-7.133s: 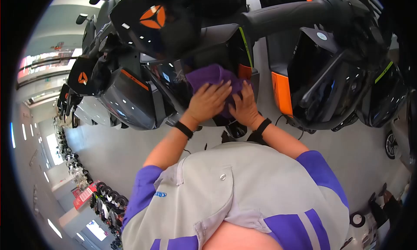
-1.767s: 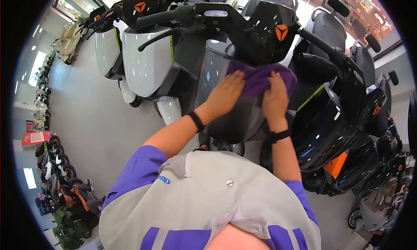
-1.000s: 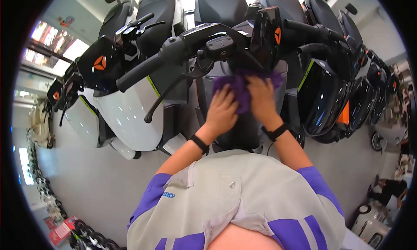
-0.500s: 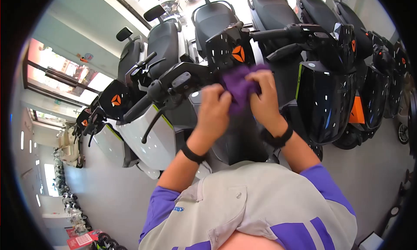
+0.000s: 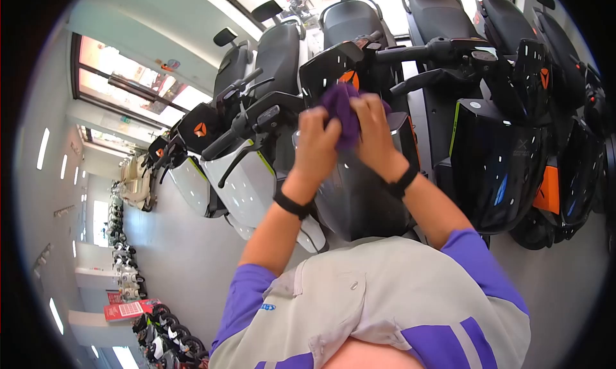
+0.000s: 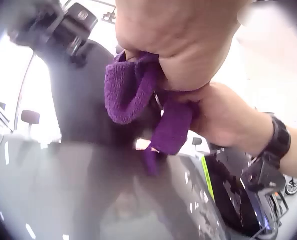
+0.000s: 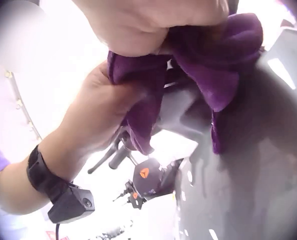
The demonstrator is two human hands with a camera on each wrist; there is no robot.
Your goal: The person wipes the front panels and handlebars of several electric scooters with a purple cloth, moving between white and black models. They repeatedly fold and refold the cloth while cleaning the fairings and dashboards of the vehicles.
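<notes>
A purple cloth (image 5: pixel 342 112) is bunched up between both hands, lifted in front of a dark scooter's dash panel (image 5: pixel 333 67) with an orange logo. My left hand (image 5: pixel 316 135) grips the cloth's left side, and my right hand (image 5: pixel 370 128) grips its right side. Below them is the scooter's glossy dark front shield (image 5: pixel 359 199). In the left wrist view the left hand (image 6: pixel 183 45) clutches the cloth (image 6: pixel 131 92), with the right hand (image 6: pixel 223 117) holding the hanging end. In the right wrist view the right hand (image 7: pixel 153 20) pinches the cloth (image 7: pixel 213 60) beside the left hand (image 7: pixel 103 112).
Scooters stand in a tight row: a white one (image 5: pixel 240 186) at left and a black one with orange trim (image 5: pixel 504 170) at right. A handlebar (image 5: pixel 417 51) juts out right of the hands. Grey floor (image 5: pixel 173 260) lies at lower left, with windows beyond.
Earlier both hands pressed the cloth flat on the scooter's front shield. Now they have lifted it off and bunched it between them, up by the dash.
</notes>
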